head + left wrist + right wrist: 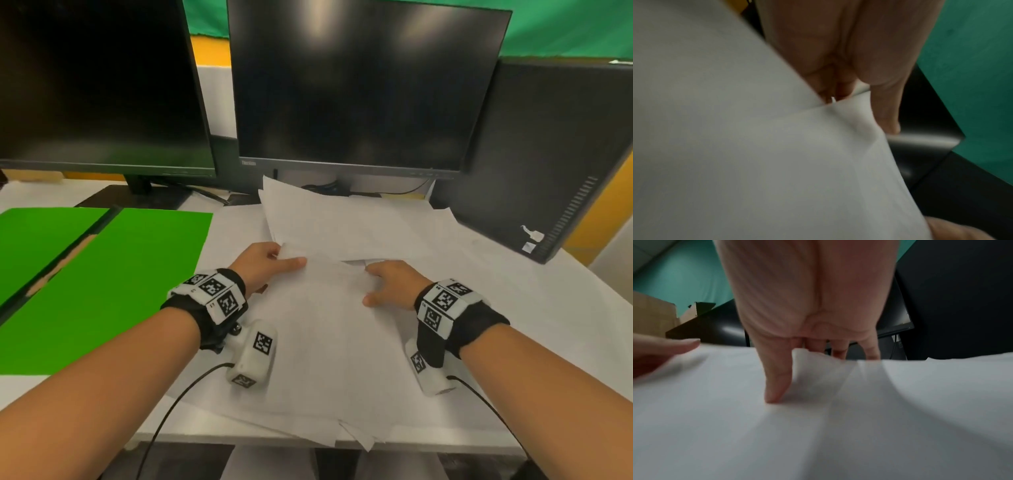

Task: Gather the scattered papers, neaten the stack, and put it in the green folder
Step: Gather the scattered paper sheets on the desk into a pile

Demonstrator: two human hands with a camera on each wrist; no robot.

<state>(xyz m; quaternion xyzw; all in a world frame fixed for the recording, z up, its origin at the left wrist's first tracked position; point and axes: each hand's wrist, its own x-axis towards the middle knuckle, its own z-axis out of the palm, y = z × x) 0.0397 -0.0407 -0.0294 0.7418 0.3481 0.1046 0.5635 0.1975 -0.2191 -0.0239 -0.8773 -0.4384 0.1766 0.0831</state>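
Several white papers (325, 342) lie loosely overlapped in the middle of the white table, and more sheets (342, 222) fan out towards the monitors. The green folder (130, 274) lies open and flat at the left. My left hand (274, 257) pinches the far left edge of the near sheets, thumb on top. My right hand (380, 281) holds the same far edge, with its thumb (777, 386) pressing on the paper (818, 426) and its fingers curled behind the edge. In the left wrist view the fingers (838, 91) slip behind the paper (735, 129).
Two dark monitors (359, 85) stand at the back and a black computer tower (548, 154) at the right. Some paper corners (359, 438) overhang the table's front edge (239, 442). Wrist-camera cables trail off the front.
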